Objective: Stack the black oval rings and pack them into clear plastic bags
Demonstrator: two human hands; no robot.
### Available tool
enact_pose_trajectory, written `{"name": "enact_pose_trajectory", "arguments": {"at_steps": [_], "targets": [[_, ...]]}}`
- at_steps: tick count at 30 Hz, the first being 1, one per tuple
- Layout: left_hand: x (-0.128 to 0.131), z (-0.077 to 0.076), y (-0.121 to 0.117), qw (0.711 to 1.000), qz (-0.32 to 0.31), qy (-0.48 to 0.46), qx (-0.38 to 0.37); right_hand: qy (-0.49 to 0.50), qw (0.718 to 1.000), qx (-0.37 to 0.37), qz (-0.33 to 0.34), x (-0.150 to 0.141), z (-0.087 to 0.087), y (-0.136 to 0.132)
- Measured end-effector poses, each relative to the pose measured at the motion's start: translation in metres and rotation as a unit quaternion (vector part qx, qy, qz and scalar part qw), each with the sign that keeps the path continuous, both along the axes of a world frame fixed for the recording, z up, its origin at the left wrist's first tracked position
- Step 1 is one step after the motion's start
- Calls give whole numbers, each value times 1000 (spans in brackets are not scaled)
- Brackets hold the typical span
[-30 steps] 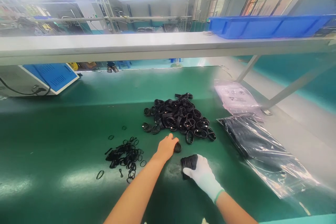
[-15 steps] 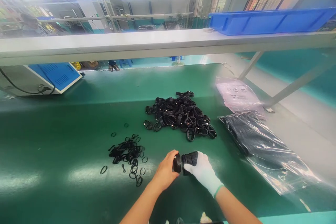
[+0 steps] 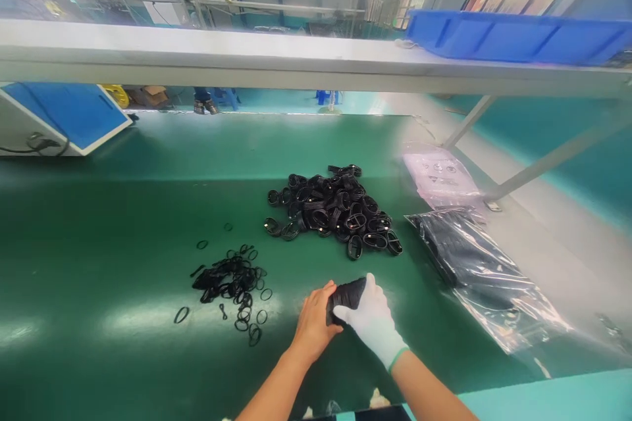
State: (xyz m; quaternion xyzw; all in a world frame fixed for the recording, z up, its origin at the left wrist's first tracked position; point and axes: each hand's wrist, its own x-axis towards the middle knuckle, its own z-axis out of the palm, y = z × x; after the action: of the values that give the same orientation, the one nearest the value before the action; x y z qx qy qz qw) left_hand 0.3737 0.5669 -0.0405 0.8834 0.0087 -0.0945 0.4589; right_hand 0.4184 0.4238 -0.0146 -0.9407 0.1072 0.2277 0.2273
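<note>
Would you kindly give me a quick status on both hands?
Left hand bare, right hand gloved, both gripping black bundle. Coil pile behind; loose bands to the left. Nothing in between.

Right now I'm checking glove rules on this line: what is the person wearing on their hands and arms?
The right hand wears a snug white knit glove with a thin green band at the wrist cuff. The left hand is bare, with no glove. Both forearms are uncovered as far as the picture shows: no sleeves, and no watch, bracelet or ring can be seen.
</note>
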Motion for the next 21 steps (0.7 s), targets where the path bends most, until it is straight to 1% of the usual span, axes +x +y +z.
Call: {"name": "enact_pose_trajectory", "arguments": {"at_steps": [2,4,6,8,10,12,14,17,21], "targets": [[-1,-6,-3,1000,5,-8,12,-6,1000,-9,-2,0,4,2],[-2,-15,-9,999,25,-18,38,-2,1000,0,10,5,9,1],[-4,-25,-15,995,60,-39,66,2,999,1,39,12,13,-3],[-8,-30,-22,991,86,-61,81,-6,997,-17,77,16,16,-7],[-14,-29,-28,989,93,-73,84,-18,993,-43,105,14,18,-9],[-20,-25,-33,990,89,-77,83,-21,992,-55,114,8,16,-9],[-23,-21,-35,989,94,-76,81,-23,992,-57,113,1,12,-7],[-25,-17,-35,989,108,-72,75,-50,990,-63,114,-7,4,-6],[-30,-15,-32,992,93,-70,51,-73,990,-57,106,-13,-4,-8]]}}
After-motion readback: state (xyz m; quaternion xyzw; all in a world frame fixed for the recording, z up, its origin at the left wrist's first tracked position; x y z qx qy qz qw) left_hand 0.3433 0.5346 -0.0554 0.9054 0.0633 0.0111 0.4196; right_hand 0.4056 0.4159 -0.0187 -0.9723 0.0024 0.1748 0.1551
